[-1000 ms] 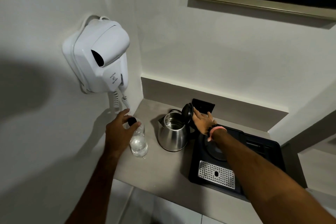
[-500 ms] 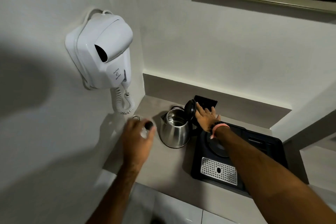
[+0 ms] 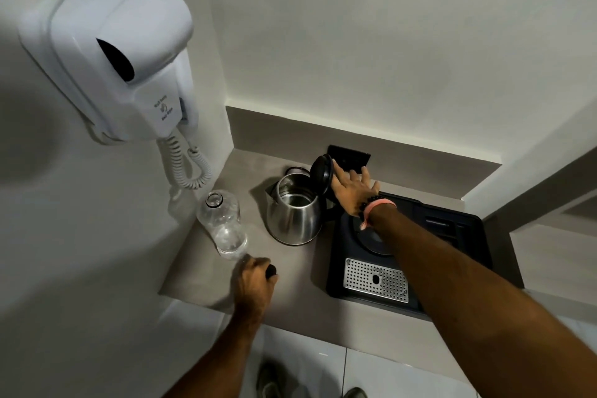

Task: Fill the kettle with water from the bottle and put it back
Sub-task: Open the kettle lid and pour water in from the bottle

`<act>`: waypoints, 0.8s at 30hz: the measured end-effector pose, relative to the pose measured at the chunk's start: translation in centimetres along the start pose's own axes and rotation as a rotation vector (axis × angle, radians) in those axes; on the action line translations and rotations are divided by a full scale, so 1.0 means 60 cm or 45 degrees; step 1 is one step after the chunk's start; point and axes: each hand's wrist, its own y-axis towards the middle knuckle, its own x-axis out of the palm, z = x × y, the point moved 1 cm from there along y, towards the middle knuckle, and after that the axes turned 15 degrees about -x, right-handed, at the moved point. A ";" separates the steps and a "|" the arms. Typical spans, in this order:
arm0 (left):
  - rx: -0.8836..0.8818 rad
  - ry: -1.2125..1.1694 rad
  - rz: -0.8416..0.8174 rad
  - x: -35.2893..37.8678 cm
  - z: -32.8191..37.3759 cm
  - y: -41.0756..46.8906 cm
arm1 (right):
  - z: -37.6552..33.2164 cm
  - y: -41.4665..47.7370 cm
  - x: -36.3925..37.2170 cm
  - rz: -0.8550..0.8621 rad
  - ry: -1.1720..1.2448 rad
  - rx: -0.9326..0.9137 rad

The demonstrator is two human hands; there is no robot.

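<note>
A steel kettle (image 3: 293, 216) stands on the grey counter (image 3: 290, 287), left of its black tray. Its black lid (image 3: 321, 173) is tipped up, and my right hand (image 3: 353, 187) rests flat against the back of the lid with fingers spread. A clear plastic bottle (image 3: 224, 223) with water in its lower part stands uncapped near the left wall. My left hand (image 3: 256, 281) hovers over the counter's front, just in front of the bottle, closed around the black bottle cap (image 3: 270, 270).
A black tray (image 3: 452, 242) with the kettle's round base and a perforated metal drip grate (image 3: 376, 279) lies at the right. A white wall-mounted hair dryer (image 3: 119, 55) with a coiled cord hangs above the bottle. A black socket plate sits behind the kettle. Floor tiles and shoes show below.
My left hand has lifted the cap off the bottle and drawn back toward the counter's front edge. My right hand stays on the raised kettle lid.
</note>
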 end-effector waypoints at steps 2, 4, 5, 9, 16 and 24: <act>-0.002 -0.130 0.026 0.001 -0.009 -0.001 | 0.002 0.001 0.001 0.003 0.001 -0.007; -0.090 -0.398 0.140 -0.006 -0.019 -0.016 | 0.004 0.002 0.002 0.016 0.005 -0.013; -0.194 -0.572 0.208 -0.012 -0.025 -0.025 | 0.004 0.002 0.002 0.020 0.002 -0.015; -0.428 -1.029 0.532 -0.061 -0.043 -0.010 | 0.002 0.002 0.002 0.029 -0.005 -0.021; -0.283 -1.125 0.552 -0.141 0.005 0.073 | 0.000 0.001 0.002 0.046 0.031 -0.021; 0.188 -0.598 0.320 -0.204 0.037 0.083 | 0.010 0.008 0.004 0.084 -0.020 -0.062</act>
